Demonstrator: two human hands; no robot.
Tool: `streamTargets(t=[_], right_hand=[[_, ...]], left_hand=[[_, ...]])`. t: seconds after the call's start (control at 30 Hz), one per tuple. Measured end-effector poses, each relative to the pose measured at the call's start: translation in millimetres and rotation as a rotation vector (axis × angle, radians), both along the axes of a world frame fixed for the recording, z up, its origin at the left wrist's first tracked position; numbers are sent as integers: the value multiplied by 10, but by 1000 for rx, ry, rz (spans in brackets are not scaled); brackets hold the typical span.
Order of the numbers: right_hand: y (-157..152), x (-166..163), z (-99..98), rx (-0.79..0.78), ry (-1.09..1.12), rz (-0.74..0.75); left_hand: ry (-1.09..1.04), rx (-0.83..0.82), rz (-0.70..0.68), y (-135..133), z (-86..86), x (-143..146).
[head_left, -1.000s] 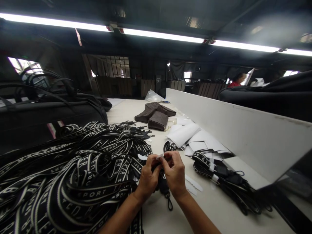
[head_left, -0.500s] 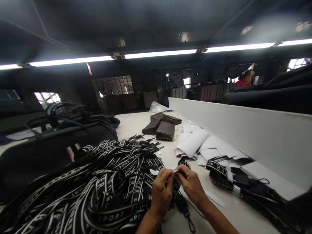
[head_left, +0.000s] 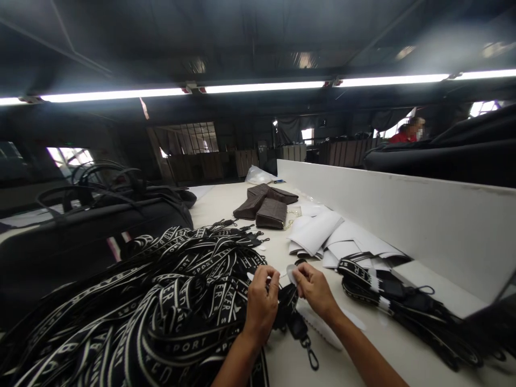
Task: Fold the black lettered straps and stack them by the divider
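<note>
On the pale bench, the left hand has its grip closed on a black strap; the right hand pinches a white tab.

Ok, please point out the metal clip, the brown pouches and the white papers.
metal clip [head_left: 308,348]: head view, its body.
brown pouches [head_left: 272,213]: head view, front pouch's face.
white papers [head_left: 316,232]: head view, top sheet.

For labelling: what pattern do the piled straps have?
The straps are black with white lettering; head view.
</note>
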State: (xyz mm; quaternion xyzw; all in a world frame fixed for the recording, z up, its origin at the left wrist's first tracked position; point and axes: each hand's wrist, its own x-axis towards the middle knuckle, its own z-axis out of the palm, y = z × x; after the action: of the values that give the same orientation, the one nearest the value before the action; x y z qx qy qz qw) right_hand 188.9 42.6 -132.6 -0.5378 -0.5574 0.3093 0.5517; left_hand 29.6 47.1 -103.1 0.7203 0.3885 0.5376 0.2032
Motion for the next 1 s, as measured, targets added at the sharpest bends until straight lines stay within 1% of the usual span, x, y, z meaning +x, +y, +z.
streamTargets(t=[0.1,0.2,0.3,0.37,0.47,0.53,0.63,0.73,0.83,0.9,1.0], right_hand=[[-44,-118,18,22,20,107],[-50,-202,-28,13,16,142],[-18,-201,-93,-38,38,199],[5,-171,-111,-67,71,271],[27,-128,-104,-100,164,376],[38,-122,-102,-124,223,388],[62,-158,-130,-156,250,324],[85,-221,-165,-170,227,247],[77,-280,-149,-171,147,152],[47,-310,-109,-165,73,85],[-7,-330,-56,-95,-68,-32]], left_hand=[[-23,-135,-101,25,-50,25],[-74,-267,-151,61,-129,36],[-190,-377,-130,122,-231,50],[-262,-451,-100,163,-294,64],[-305,-489,-66,197,-350,83],[-318,-500,-66,193,-355,90],[-346,-516,-70,165,-326,90],[-372,-490,-49,138,-292,87],[-334,-430,-4,110,-284,93],[-251,-310,40,84,-292,106],[-99,-18,86,34,-311,127]])
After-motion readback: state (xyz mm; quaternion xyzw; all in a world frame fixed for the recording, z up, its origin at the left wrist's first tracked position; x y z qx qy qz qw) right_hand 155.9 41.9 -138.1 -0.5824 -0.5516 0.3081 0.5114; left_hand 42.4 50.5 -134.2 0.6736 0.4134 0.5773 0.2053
